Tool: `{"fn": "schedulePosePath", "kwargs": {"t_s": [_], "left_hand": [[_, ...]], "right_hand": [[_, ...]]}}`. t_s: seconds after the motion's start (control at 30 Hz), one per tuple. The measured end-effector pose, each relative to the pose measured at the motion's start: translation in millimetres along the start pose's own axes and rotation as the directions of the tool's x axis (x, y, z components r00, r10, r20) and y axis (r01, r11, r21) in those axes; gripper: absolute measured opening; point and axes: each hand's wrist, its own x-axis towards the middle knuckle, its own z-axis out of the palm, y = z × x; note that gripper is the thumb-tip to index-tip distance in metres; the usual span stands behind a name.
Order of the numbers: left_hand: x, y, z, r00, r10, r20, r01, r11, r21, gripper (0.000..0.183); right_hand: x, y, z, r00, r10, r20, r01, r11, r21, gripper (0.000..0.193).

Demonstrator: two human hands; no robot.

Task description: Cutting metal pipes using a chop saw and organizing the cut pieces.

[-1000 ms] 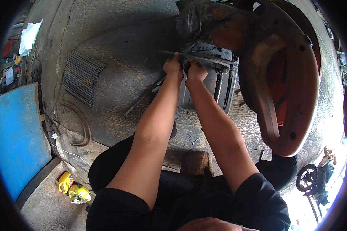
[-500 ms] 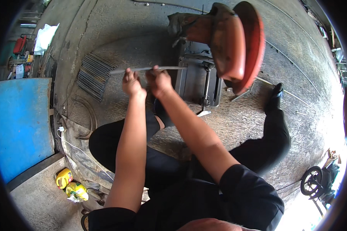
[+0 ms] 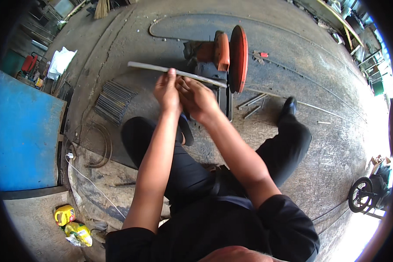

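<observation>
A person in black has the left hand (image 3: pixel 167 92) closed around a pale metal rod (image 3: pixel 153 67), held above the workshop floor, thumb on top; the right hand (image 3: pixel 199 98) curls at its near side, fingers partly hidden, its grip impossible to judge from here. The rod slants from far left to nearer right, one end just beside the red disc (image 3: pixel 238 59) of an orange machine (image 3: pixel 222 50) blocking the way ahead. At left, a yellow container (image 3: pixel 64 215) carries lettering too small to read; beyond lie stacked dark rods (image 3: pixel 115 102) and, farther off, a white bag (image 3: pixel 62 63).
</observation>
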Motion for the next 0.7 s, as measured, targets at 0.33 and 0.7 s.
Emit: {"fn": "schedulePosePath", "kwargs": {"t_s": [0.33, 0.7], "left_hand": [[-41, 12, 121, 0.837, 0.125, 0.532, -0.275, 0.937, 0.213, 0.013], [-19, -50, 185, 0.676, 0.004, 0.737, -0.38, 0.859, 0.344, 0.02]], "right_hand": [[-59, -161, -16, 0.742, -0.519, 0.425, 0.53, 0.065, -0.846, 0.026], [-47, -201, -91, 0.782, -0.548, 0.297, 0.413, 0.099, -0.905, 0.031]]}}
